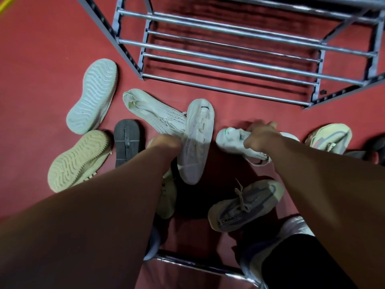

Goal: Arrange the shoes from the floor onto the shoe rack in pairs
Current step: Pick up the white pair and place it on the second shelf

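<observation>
White sole-up sneaker (pixel 196 140): held by left hand (pixel 164 142), above red floor (pixel 41 49). White green-tabbed sneaker (pixel 229 140): gripped by right hand (pixel 262 136), near grey metal-tube rack (pixel 229 49). Risk: mismatch may be shelved; lookalike shoes (pixel 150 109) adjacent.

White shoe (pixel 196 142) hides fingers of left hand (pixel 164 142).
</observation>
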`<state>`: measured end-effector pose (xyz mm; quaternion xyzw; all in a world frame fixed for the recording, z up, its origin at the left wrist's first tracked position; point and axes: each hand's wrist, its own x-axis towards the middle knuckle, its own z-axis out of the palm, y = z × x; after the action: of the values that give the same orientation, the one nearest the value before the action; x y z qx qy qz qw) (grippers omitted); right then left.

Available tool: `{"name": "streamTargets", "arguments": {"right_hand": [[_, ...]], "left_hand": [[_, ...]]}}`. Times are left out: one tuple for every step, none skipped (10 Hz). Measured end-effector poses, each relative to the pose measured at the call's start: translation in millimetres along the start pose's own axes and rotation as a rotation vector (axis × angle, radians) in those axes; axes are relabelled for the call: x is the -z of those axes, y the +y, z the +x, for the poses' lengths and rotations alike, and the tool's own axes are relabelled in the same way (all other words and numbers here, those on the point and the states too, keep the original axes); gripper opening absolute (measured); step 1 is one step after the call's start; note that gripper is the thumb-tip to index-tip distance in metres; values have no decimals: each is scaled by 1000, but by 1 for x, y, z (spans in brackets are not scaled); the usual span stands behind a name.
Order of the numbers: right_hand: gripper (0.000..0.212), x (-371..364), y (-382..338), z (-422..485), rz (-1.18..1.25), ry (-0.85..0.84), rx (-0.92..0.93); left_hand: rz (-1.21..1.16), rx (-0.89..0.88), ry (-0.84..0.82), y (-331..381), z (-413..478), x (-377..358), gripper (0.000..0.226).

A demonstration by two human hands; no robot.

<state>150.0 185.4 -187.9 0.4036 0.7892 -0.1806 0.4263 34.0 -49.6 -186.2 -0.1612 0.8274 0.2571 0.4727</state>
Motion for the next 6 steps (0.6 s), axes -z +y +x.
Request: {"name": "streamTargets", "arguments": {"right_hand": [[57, -6, -5, -3, -61, -30, 84], [35, -12, -6, -5, -62, -49, 176], [31, -13, -7, -9, -34, -50, 200], [27, -13, -10, -15, -19, -22, 217], [24, -7, -7, -23, 80, -3, 217], [14, 11, -7, -40, 183, 27, 262]], "left_hand": [[-43, 0, -3, -4, -4, 2, 39], [-68, -4, 16, -8, 2, 1, 39], [-91, -37, 23, -10, 3, 2, 43], [-133, -88, 107, 1, -13, 4, 33], [-154, -176, 152, 10, -20, 3, 21], [-249, -264, 74, 21, -31, 1, 18]]}}
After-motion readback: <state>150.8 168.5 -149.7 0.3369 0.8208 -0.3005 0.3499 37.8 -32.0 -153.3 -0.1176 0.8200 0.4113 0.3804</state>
